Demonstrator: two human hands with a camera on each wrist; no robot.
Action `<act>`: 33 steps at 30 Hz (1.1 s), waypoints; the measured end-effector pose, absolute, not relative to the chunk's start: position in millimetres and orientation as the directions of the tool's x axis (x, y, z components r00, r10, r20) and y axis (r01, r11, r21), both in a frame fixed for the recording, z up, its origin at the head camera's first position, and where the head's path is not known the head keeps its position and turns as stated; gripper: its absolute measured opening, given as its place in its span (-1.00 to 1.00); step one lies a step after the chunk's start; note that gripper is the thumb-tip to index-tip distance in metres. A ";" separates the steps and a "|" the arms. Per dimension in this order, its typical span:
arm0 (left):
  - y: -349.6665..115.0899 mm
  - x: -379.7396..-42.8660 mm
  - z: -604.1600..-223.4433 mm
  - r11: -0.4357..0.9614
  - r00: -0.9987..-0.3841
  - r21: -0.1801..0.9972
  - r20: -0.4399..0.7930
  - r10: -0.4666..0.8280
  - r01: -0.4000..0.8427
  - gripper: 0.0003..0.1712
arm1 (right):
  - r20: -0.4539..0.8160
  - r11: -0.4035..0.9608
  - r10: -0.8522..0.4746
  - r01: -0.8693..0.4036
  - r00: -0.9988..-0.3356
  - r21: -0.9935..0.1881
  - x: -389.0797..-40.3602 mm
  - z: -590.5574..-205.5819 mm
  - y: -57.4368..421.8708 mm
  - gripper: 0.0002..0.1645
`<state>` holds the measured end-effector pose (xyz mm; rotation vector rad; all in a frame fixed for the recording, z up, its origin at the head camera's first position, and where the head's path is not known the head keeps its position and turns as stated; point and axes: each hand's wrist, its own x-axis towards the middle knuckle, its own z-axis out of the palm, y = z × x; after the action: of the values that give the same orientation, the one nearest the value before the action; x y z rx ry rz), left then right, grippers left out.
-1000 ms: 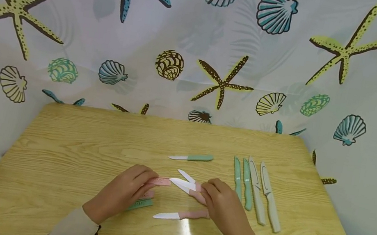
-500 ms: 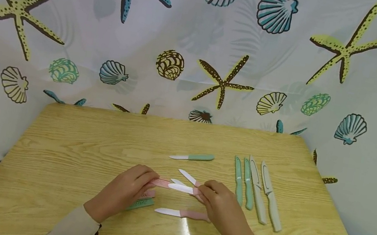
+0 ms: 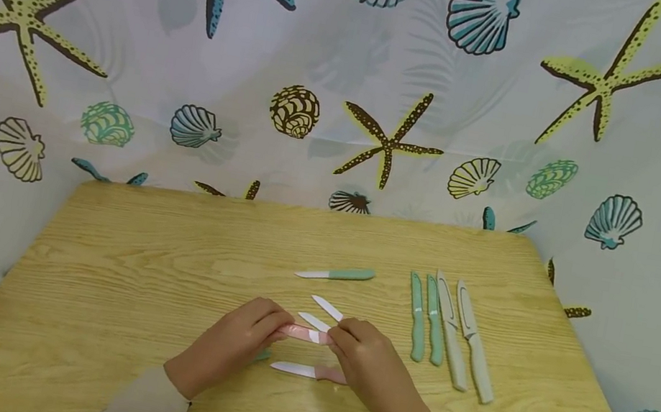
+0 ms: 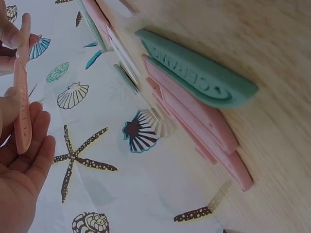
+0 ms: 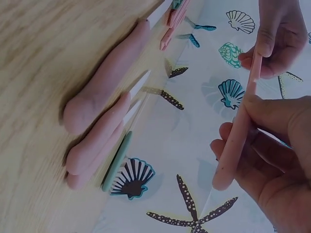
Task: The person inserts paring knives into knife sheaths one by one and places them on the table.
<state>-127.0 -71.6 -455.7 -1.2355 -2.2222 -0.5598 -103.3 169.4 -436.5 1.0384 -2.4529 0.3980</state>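
Note:
My left hand (image 3: 239,340) pinches a pink blade sheath (image 4: 23,109) marked with raised letters. My right hand (image 3: 378,371) grips a pink-handled knife (image 5: 235,141) by its handle. Most of its white blade is inside the sheath; a short white stretch shows between the hands in the head view. Beneath them lie two more pink-handled knives, whose white blades stick out left of my right hand. Another pink knife (image 3: 295,369) lies nearer the front. Below my left hand, a green sheath (image 4: 199,70) and pink sheaths (image 4: 194,109) lie together on the table.
A green-handled knife (image 3: 350,275) with a bare white blade lies farther back. At the right, two green sheathed knives (image 3: 434,322) and two cream sheathed knives (image 3: 479,355) lie side by side on the wooden table (image 3: 154,242). A patterned cloth (image 3: 250,61) hangs behind.
The sheath and knife have come together: the blade, bare with its tip at the sheath's mouth earlier, is now mostly covered. My left hand has moved right and my right hand slightly left.

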 end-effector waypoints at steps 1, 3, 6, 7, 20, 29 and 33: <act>-70.2 -127.0 -456.2 0.494 -0.437 0.097 0.629 0.642 0.864 -0.74 | 0.502 0.671 -0.615 -0.738 -0.608 -0.073 -103.6 -435.9 168.0 -0.88; -68.6 -127.2 -456.8 0.491 -0.433 0.096 0.635 0.640 0.866 -0.74 | 0.496 0.664 -0.633 -0.746 -0.594 -0.046 -104.5 -435.0 166.1 -0.88; -69.1 -127.2 -456.7 0.500 -0.448 0.106 0.629 0.636 0.860 -0.75 | 0.480 0.663 -0.643 -0.747 -0.597 -0.042 -105.3 -433.3 165.0 -0.88; -69.7 -127.3 -456.5 0.501 -0.454 0.113 0.625 0.635 0.858 -0.75 | 0.473 0.663 -0.642 -0.747 -0.604 -0.054 -105.6 -432.9 164.9 -0.89; -72.7 -127.0 -459.4 0.485 -0.458 0.131 0.604 0.652 0.865 -0.77 | 0.438 0.654 -0.603 -0.727 -0.667 -0.208 -105.1 -437.4 163.0 -0.91; -72.0 -127.5 -459.3 0.471 -0.456 0.140 0.588 0.668 0.871 -0.79 | 0.438 0.701 -0.589 -0.699 -0.679 -0.141 -104.4 -440.1 164.0 -0.93; -73.2 -129.2 -458.6 0.457 -0.467 0.172 0.568 0.678 0.873 -0.67 | 0.436 0.703 -0.589 -0.697 -0.681 -0.140 -104.8 -442.3 166.1 -0.91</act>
<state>-129.2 -73.2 -458.6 -1.3013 -2.2902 -0.6276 -104.8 166.1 -442.3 1.0028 -2.5532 0.4203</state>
